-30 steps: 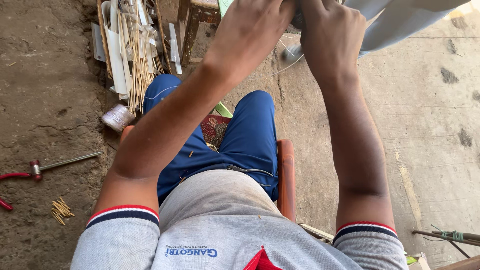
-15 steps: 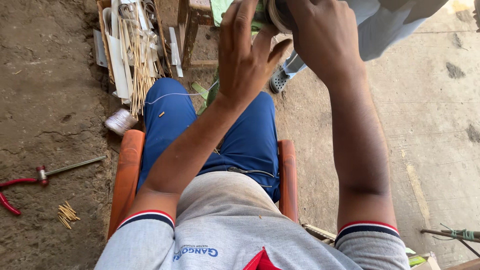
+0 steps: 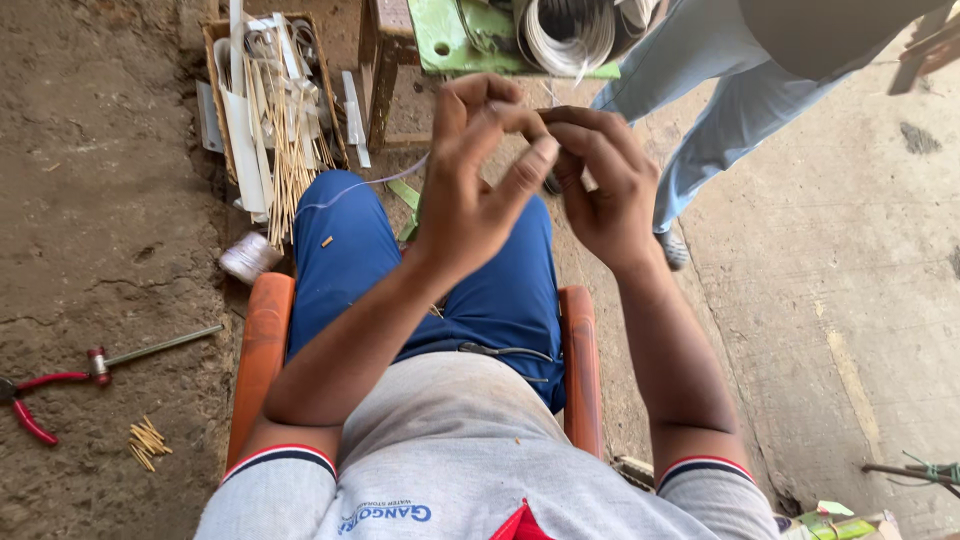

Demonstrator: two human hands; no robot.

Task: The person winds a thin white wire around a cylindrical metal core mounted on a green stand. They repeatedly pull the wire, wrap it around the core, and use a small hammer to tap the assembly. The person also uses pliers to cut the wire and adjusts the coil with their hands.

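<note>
Both hands have dropped to lap height — the left hand [image 3: 470,190] and right hand [image 3: 600,185] meet fingertip to fingertip, pinching a thin pale thread [image 3: 360,185] that trails left toward the white spool [image 3: 248,257].

Noted at the bottom right corner, on the concrete floor: one small carton [image 3: 838,522], rectangular, green and yellow with a red patch, partly cut off by the frame edge. Noted at the bottom centre: blue printed lettering [image 3: 385,516] across the grey shirt front, above a red triangular patch [image 3: 521,524]. No signs or screens observed.
</note>
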